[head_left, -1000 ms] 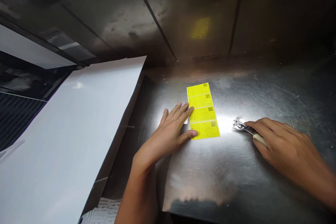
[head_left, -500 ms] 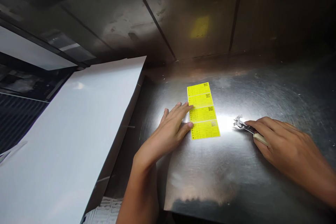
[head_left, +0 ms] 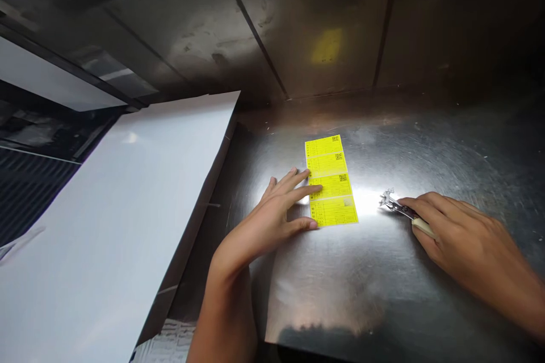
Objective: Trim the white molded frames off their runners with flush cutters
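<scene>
A strip of yellow printed labels [head_left: 330,180] with small square codes lies flat on a shiny steel worktop [head_left: 366,283]. My left hand [head_left: 272,216] rests open beside it, fingers stretched out, the fingertips and thumb touching the strip's left edge. My right hand [head_left: 460,238] lies to the right of the strip, closed around a small metal tool [head_left: 395,204] with a pale handle. The tool's silver tip points toward the labels and sits a short way from them.
A large white sheet [head_left: 110,221] slopes along the left side, its edge close to my left forearm. Steel wall panels [head_left: 298,28] close off the back, with a yellow reflection on one. A patterned cloth or paper [head_left: 166,343] shows at the bottom edge.
My left thumb has spread back down to the strip's lower left corner and the fingers have shifted slightly onto its edge. The right hand and tool have barely moved.
</scene>
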The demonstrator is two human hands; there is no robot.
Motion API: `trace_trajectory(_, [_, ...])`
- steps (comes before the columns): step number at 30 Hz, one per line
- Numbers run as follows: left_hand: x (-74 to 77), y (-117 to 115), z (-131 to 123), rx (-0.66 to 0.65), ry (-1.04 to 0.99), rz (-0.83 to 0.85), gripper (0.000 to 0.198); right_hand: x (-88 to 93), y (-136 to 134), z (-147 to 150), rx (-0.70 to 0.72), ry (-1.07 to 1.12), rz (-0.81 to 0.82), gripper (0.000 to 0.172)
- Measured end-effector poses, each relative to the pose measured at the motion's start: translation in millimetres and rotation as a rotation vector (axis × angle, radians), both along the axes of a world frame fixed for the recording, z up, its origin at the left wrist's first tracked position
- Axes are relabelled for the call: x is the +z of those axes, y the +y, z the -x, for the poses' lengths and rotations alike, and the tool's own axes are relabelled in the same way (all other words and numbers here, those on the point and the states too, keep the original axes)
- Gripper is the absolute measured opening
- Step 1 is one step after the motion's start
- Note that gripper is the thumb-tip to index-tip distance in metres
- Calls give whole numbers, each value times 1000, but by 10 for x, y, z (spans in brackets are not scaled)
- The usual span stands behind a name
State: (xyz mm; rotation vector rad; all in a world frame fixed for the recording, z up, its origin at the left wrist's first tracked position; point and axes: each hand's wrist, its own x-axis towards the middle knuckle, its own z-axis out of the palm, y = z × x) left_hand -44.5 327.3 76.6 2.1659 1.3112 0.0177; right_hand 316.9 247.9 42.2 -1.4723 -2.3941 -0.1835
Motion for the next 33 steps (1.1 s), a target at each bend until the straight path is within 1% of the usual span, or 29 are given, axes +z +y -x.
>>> trace_trajectory(6, [-4, -11, -66, 0, 54, -44, 58, 0, 5, 9, -3, 8, 4, 27])
trace_trajectory(22, [-12, -6, -54, -7, 82, -47, 58, 20, -7, 19, 10, 6, 1, 28])
trace_trajectory(33, [12, 1, -18, -40, 81, 11, 72, 20, -7, 15, 7, 2, -11, 30])
